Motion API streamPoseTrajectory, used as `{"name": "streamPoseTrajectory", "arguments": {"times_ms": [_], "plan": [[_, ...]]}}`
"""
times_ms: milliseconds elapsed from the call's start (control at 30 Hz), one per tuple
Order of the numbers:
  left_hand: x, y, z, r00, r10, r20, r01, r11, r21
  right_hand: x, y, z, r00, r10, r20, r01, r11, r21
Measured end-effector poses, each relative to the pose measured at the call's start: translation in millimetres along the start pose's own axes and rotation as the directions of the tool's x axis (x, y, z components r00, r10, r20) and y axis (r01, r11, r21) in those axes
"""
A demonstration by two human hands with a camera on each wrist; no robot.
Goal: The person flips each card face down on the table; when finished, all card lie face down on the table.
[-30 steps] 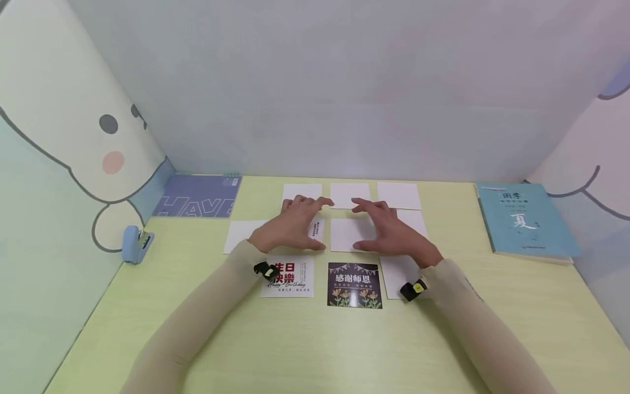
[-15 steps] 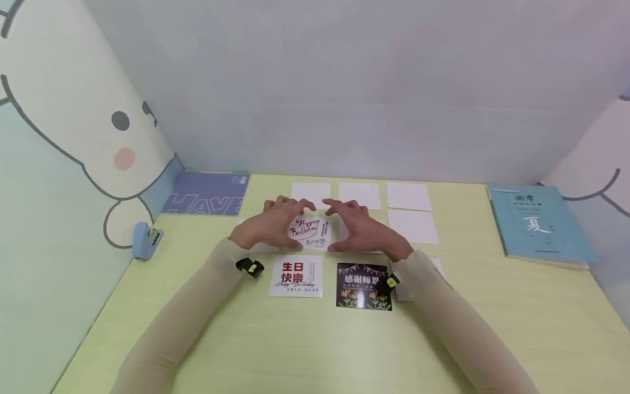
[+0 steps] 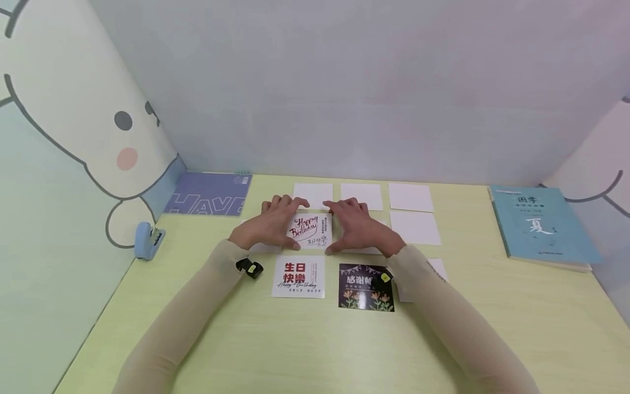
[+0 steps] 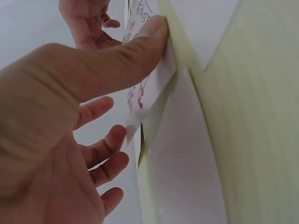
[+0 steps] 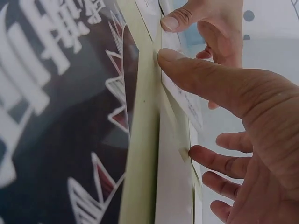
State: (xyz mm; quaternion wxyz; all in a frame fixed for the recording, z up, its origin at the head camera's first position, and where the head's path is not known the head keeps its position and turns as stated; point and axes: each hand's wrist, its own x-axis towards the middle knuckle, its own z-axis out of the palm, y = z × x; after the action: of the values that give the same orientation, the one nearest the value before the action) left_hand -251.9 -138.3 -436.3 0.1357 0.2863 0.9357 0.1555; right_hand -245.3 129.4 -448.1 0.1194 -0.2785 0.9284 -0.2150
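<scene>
A white birthday card [image 3: 309, 230] with red and dark lettering lies in the middle row of cards, between my two hands. At its left side my left hand [image 3: 273, 223] holds it, thumb on the near corner and index finger toward the far edge. My right hand [image 3: 361, 225] holds the right side, its thumb at the near right corner. In the left wrist view, the card [image 4: 140, 91] slants off the table by the thumb. The right wrist view shows the thumb [image 5: 175, 58] against the card's edge. My hands partly cover blank cards to either side.
Nearer me lie a red-lettered birthday card [image 3: 298, 277] and a dark flower card [image 3: 366, 295]. Several blank cards, such as a white one [image 3: 415, 228], lie around. A purple notebook [image 3: 209, 194] and blue stapler [image 3: 146, 241] are left; a blue book [image 3: 543, 224] is right.
My right hand has moved left, off the blank card, to the birthday card's right side. The card, first mostly under my left hand, now shows more and sits straighter.
</scene>
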Motion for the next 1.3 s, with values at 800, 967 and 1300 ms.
{"name": "streamPoseTrajectory", "arguments": {"times_ms": [800,967,1300], "plan": [[1.8,9.2,9.4,0.978,0.119,-0.17,-0.126,0.991,-0.034,-8.6,-14,-19,0.987,-0.103,-0.127,0.105,0.994,0.01],[2.8,9.3,9.5,0.95,0.172,-0.262,-0.217,0.964,-0.151,-16.6,-12,-22,0.979,-0.107,-0.175,0.133,0.98,0.145],[4.8,11.5,9.3,0.826,0.212,-0.522,-0.411,0.861,-0.3,-16.0,-10,-16,0.975,-0.121,-0.183,0.157,0.968,0.195]]}}
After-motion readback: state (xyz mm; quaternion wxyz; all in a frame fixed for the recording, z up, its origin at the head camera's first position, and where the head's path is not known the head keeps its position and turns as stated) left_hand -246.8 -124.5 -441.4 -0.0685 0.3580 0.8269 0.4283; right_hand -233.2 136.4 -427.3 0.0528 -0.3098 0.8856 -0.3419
